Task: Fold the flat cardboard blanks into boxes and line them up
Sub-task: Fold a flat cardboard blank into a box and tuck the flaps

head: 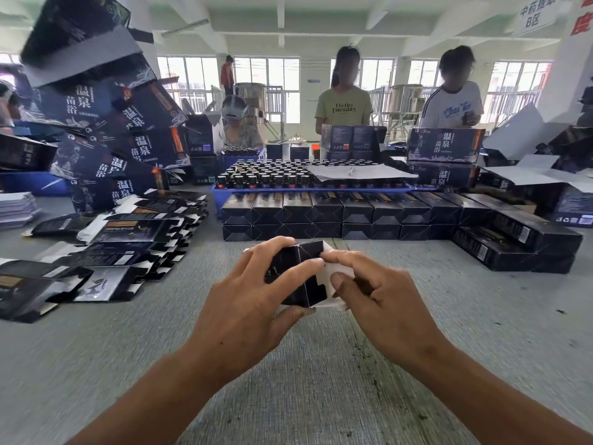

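Black cardboard box (296,274) gripped between left hand (247,303), right hand (382,293)

The box (296,274) was black with white inner flaps — the folded boxes (340,213) black too, the tray (221,188) blue, the table (321,380) grey.
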The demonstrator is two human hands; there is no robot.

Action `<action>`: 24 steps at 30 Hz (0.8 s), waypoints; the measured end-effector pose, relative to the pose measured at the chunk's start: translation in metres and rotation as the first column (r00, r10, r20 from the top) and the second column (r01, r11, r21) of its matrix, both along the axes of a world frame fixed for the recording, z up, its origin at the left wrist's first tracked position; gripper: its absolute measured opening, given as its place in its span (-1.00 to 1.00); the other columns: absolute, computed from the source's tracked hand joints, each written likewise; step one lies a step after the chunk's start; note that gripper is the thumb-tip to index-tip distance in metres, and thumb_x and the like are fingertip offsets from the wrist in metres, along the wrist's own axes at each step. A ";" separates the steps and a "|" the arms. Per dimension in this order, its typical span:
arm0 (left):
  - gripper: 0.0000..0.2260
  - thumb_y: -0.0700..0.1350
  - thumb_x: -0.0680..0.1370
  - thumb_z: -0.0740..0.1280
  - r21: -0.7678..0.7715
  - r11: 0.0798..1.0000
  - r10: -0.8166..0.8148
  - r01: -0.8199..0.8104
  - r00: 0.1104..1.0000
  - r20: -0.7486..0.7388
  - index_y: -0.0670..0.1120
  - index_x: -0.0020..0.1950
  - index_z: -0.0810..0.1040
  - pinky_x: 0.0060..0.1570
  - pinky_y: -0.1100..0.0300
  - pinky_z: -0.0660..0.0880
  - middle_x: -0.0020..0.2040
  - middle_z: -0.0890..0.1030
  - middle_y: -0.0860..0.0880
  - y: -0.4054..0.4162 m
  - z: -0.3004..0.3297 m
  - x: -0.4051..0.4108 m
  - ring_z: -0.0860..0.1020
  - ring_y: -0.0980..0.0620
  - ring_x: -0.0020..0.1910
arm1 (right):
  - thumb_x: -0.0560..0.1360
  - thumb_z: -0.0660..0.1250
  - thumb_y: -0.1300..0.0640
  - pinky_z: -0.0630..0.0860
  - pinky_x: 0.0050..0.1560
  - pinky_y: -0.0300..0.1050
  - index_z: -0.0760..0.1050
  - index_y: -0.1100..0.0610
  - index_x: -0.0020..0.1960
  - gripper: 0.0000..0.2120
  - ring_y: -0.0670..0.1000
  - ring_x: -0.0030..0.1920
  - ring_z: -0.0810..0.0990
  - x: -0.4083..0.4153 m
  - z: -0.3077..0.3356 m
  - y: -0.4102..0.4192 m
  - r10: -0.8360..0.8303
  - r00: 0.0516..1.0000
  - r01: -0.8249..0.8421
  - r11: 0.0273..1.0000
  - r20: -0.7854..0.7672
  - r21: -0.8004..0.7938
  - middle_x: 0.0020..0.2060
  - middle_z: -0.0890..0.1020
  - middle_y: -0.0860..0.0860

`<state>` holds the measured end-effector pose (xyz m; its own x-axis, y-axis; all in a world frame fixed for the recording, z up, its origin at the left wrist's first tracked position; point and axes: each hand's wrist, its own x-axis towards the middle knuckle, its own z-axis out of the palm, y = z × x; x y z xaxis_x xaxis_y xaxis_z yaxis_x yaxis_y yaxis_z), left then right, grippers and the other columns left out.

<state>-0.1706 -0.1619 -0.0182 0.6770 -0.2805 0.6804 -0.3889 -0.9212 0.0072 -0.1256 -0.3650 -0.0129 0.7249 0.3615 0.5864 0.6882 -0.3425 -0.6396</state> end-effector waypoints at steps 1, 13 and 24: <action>-0.48 0.12 0.47 0.39 0.002 1.000 0.000 0.000 1.000 -0.003 0.17 0.42 0.36 -0.21 -0.02 0.66 0.43 0.38 -0.09 0.000 0.000 0.000 0.53 -0.13 0.24 | 0.61 0.34 0.11 0.50 -0.26 -0.39 0.52 -0.16 0.34 -0.66 -0.17 -0.29 0.61 0.000 0.000 -0.001 0.017 1.000 -0.017 1.000 -0.020 -0.006 -0.23 0.65 -0.28; -0.52 0.12 0.47 0.38 -0.047 0.999 -0.019 0.018 1.000 -0.014 0.20 0.38 0.41 -0.19 0.07 0.63 0.43 0.38 -0.04 0.002 -0.001 0.001 0.53 -0.08 0.23 | 0.57 0.39 0.06 0.51 -0.02 -0.45 0.42 -0.18 0.43 -0.54 -0.19 -0.08 0.65 -0.001 -0.001 0.000 0.021 0.999 -0.024 0.997 -0.040 -0.070 -0.08 0.67 -0.23; -0.52 0.10 0.44 0.42 -0.073 0.997 -0.028 0.028 1.000 0.010 0.13 0.35 0.49 -0.12 0.09 0.61 0.41 0.41 -0.06 -0.002 0.000 -0.002 0.52 -0.08 0.25 | 0.48 0.50 0.07 0.54 -0.13 -0.42 0.40 -0.18 0.13 -0.64 -0.23 -0.12 0.68 0.000 -0.004 0.003 -0.022 0.998 0.028 0.996 -0.067 0.089 -0.09 0.71 -0.22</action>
<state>-0.1722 -0.1642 -0.0187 0.6634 -0.2483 0.7059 -0.4149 -0.9071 0.0709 -0.1259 -0.3622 -0.0167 0.7711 0.2913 0.5662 0.6356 -0.2981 -0.7122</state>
